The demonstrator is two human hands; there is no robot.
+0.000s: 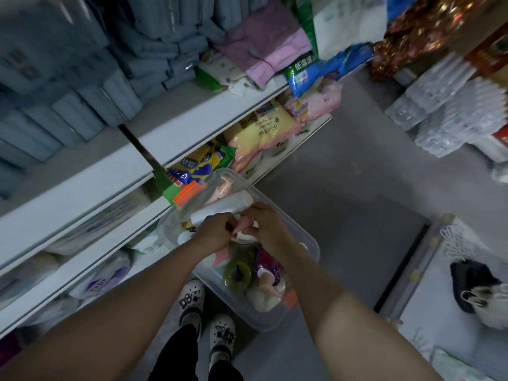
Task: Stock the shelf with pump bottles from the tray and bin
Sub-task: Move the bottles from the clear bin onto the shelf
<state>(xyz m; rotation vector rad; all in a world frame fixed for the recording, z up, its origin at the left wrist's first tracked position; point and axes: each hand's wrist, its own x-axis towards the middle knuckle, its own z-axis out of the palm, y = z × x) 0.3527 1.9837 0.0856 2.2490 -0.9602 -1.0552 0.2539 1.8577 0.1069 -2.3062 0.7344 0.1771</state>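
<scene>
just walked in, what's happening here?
A person stands over a clear plastic bin on the floor beside the shelves. Both hands meet above it: the left hand and the right hand pinch a small pink item. A white bottle and other bottles lie in the bin.

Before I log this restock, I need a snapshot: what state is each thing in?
Left hand: gripping the pink item.
Right hand: gripping the same pink item.
Pink item: held above the bin.
Clear bin: open, on the floor, holding bottles.
White bottle: lying on its side in the bin.
</scene>
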